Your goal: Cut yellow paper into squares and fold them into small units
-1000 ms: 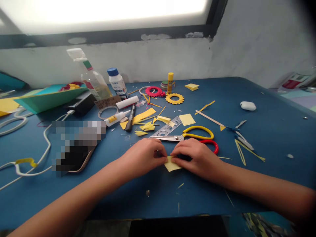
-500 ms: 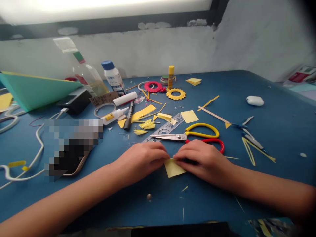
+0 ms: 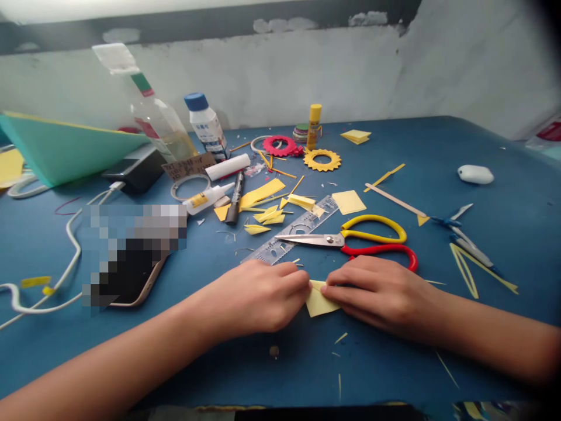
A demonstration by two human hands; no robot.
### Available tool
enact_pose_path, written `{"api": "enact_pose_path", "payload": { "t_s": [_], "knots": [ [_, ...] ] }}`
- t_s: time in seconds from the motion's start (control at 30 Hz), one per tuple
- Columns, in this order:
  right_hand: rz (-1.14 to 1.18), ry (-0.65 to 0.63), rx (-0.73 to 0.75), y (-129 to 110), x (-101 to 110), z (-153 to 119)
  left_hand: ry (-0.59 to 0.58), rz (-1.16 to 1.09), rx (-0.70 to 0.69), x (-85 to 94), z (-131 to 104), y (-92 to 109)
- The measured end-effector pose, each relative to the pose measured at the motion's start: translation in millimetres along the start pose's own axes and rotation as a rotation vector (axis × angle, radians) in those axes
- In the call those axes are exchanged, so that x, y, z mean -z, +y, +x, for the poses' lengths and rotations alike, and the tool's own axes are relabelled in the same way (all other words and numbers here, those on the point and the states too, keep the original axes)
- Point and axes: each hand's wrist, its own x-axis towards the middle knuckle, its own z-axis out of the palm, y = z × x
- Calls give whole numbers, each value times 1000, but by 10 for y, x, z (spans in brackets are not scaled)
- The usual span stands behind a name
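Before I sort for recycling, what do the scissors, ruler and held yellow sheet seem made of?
Scissors: metal blades, by their grey shine; smooth red and yellow handles, perhaps plastic. Ruler: likely clear plastic, since blue tabletop shows through. Yellow sheet: probably paper, matte and thin.

1. I see the left hand (image 3: 263, 297) at nine o'clock and right hand (image 3: 388, 289) at three, both pinching yellow paper (image 3: 319, 303).
2. Scissors (image 3: 332, 240) lie near, towards one.
3. Blue-capped bottle (image 3: 209, 130) stands at eleven.

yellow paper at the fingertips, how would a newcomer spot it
On the blue table, find the red-and-yellow-handled scissors. Just nearer the viewer is the yellow paper, the only yellow piece touched by both the left hand and right hand.
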Motion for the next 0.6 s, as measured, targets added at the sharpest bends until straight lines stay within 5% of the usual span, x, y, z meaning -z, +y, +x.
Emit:
{"api": "enact_pose_path", "payload": {
  "t_s": [0.5, 0.6],
  "knots": [
    [-40, -94, 70, 7, 8, 16, -43, 173, 128, 74, -70, 76],
    [-37, -92, 66, 8, 4, 17, 45, 211, 179, 118, -80, 167]
  ]
}}
